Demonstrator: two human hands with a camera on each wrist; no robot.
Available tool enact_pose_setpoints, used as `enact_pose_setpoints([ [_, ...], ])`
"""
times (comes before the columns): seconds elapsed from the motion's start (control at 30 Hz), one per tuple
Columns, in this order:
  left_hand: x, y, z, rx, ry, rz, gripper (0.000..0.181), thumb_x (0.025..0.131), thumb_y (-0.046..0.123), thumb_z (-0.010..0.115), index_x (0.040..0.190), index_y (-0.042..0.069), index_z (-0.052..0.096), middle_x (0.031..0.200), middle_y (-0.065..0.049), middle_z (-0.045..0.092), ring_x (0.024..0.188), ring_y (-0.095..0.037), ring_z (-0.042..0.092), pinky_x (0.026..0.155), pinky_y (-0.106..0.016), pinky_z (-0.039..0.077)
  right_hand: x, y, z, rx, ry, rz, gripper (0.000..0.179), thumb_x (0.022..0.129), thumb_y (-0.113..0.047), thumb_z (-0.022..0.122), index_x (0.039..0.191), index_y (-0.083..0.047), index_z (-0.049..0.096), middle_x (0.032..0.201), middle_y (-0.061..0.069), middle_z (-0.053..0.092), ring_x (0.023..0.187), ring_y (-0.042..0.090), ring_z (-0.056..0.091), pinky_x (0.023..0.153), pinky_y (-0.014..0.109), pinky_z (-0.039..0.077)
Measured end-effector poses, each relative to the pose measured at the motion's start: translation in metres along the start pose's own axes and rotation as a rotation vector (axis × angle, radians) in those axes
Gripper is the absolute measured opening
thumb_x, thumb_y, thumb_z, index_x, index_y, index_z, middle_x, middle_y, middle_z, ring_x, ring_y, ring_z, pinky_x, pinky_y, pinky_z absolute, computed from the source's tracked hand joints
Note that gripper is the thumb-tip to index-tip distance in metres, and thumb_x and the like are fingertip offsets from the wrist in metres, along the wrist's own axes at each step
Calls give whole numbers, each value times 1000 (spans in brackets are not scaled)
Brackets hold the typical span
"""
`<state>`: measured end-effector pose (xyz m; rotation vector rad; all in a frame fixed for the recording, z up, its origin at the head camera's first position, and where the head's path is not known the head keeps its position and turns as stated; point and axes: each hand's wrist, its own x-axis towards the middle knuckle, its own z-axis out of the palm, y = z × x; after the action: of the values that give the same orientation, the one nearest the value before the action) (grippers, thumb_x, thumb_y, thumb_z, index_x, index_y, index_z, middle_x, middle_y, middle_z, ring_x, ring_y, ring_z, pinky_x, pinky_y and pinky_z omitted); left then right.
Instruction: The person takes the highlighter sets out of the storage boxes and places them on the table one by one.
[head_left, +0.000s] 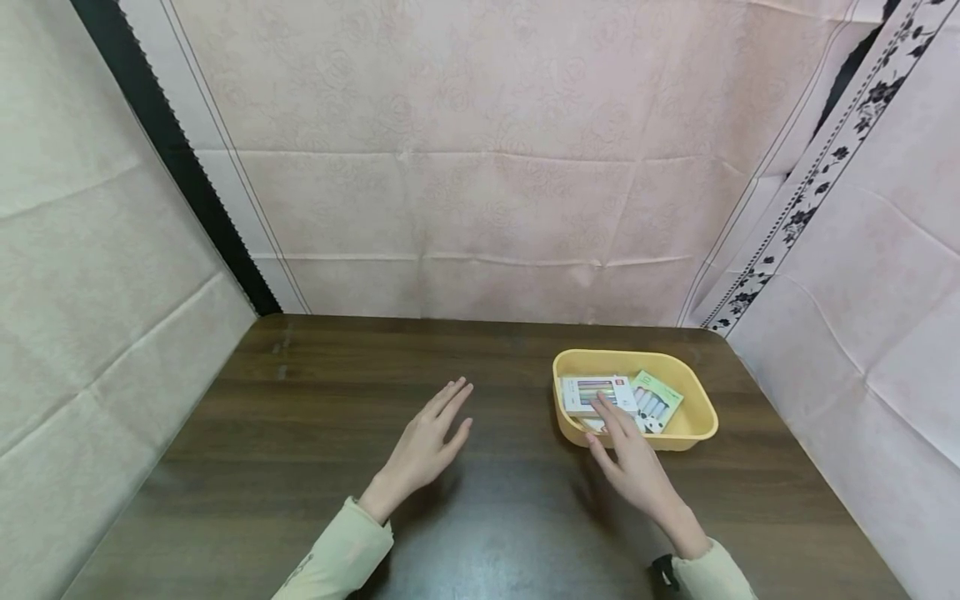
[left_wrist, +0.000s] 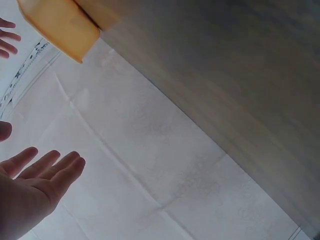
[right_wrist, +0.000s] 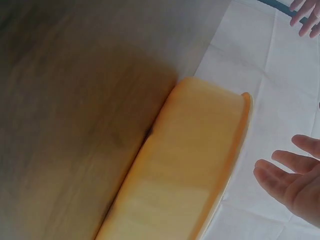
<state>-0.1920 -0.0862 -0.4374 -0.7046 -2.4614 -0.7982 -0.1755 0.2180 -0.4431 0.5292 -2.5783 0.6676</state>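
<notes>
Just below the right fingers (head_left: 618,423) sits a basket (head_left: 696,410).

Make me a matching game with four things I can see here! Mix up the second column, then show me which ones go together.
Things
1. basket
2. left hand
3. green box
4. table

Colours, places, states
A. inside something yellow
B. brown
C. fingers outstretched, gripping nothing
D. yellow

Right pairs: 1-D, 2-C, 3-A, 4-B
</notes>
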Motion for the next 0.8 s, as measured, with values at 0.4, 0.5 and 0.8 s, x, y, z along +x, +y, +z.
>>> enact_pose_setpoints([
  [0.4, 15, 4, 0, -52, -28, 0, 44, 90, 21, 53, 132, 12, 45, 131, -9, 52, 116, -23, 53, 91, -36, 46, 2, 4, -2, 5, 47, 39, 46, 88, -18, 56, 130, -4, 45, 137, 17, 42, 121, 32, 43, 94, 50, 37],
  [0.5, 18, 5, 1, -44, -46, 2, 40, 91, 21, 51, 130, 11, 48, 127, -8, 55, 113, -22, 56, 89, -35, 47, 2, 5, -3, 14, 56, 52, 46, 88, -18, 56, 130, -4, 45, 136, 17, 43, 119, 33, 44, 93, 50, 37],
  [0.8, 27, 5, 7, -19, -88, -3, 33, 91, 21, 50, 122, 10, 55, 120, -7, 60, 109, -22, 58, 88, -34, 47, 8, 13, -4, 108, 69, 113, 43, 91, -18, 52, 130, -3, 44, 133, 20, 44, 124, 38, 39, 98, 54, 31],
])
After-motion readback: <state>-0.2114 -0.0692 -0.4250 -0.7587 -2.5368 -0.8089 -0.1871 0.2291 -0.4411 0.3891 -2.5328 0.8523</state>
